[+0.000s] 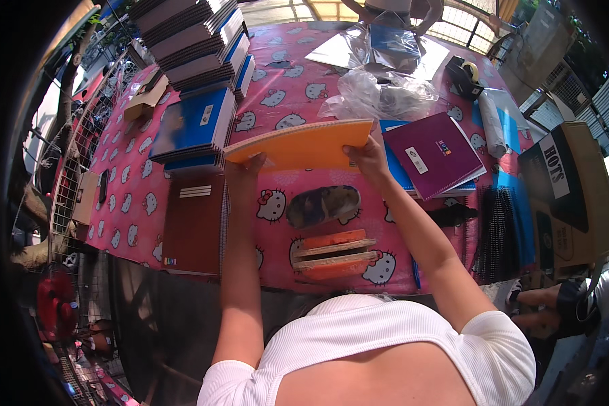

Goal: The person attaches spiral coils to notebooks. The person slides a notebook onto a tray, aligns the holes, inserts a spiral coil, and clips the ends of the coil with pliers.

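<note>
1. Head view: both hands hold an orange notebook (301,145) up above the middle of the surface (277,101), which is covered in a pink cartoon-cat cloth.
2. The left hand (245,169) grips the notebook's left end, fingers closed over its edge; the right hand (365,154) is clamped on its lower right corner.
3. The notebook is tilted, its spiral edge turned away from the person.
4. Toward the left edge of the surface stands a stack of blue notebooks (193,132), with a brown notebook (195,227) lying flat just in front of it.
5. A taller pile of notebooks (196,40) rises at the far left corner.
6. Right of the hands lies a purple notebook (434,154); crumpled clear plastic (379,95) sits behind it.
7. A tape dispenser (465,76) stands near the far right edge.
</note>
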Demonstrator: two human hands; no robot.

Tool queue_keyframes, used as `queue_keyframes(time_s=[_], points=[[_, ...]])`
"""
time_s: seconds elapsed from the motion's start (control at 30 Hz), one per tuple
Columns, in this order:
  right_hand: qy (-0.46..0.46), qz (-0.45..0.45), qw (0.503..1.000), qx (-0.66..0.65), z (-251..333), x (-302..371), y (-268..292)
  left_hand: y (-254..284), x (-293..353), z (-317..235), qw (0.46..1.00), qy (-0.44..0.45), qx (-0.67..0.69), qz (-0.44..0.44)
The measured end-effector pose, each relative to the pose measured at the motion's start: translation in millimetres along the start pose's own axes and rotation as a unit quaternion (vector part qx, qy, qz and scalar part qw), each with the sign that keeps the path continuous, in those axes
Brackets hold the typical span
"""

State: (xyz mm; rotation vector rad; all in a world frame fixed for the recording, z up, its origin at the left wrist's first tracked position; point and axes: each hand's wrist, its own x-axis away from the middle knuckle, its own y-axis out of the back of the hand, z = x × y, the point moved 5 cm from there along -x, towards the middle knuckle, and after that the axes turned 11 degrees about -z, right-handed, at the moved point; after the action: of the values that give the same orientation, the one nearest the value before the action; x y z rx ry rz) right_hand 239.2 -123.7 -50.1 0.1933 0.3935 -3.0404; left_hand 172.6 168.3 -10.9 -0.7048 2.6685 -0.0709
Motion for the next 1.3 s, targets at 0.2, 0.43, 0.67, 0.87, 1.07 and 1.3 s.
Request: queue_keyframes(time_s=[0.2,0.43,0.67,0.87,1.07,1.3], points=[[-0.004,-0.036,0.999,0.02,-53.6,10.6,15.2,-3.5,31.8,60.5,0.993,0.066,-0.095,0.025],[0.02,-0.062,0.928,0.368,-18.9,34.0,8.5,3.9,47.6,34.4,0.989,0.084,-0.122,0.017],[0.074,0.004,0.939,0.336,98.9,155.4,47.2,8.3,118.6,-124.0,0.975,0.083,-0.208,0.011],[0.193,0.031,0.92,0.339,82.9,211.7,51.0,25.7,151.9,-130.0,0.98,0.09,-0.166,0.057],[0.19,0.025,0.905,0.38,5.2,229.9,58.8,-20.3,178.0,-189.1,0.954,-0.233,-0.166,-0.093],[0.177,0.047,0.886,0.427,53.8,243.7,75.8,-111.5,216.7,-172.1,0.746,-0.295,-0.527,0.282]])
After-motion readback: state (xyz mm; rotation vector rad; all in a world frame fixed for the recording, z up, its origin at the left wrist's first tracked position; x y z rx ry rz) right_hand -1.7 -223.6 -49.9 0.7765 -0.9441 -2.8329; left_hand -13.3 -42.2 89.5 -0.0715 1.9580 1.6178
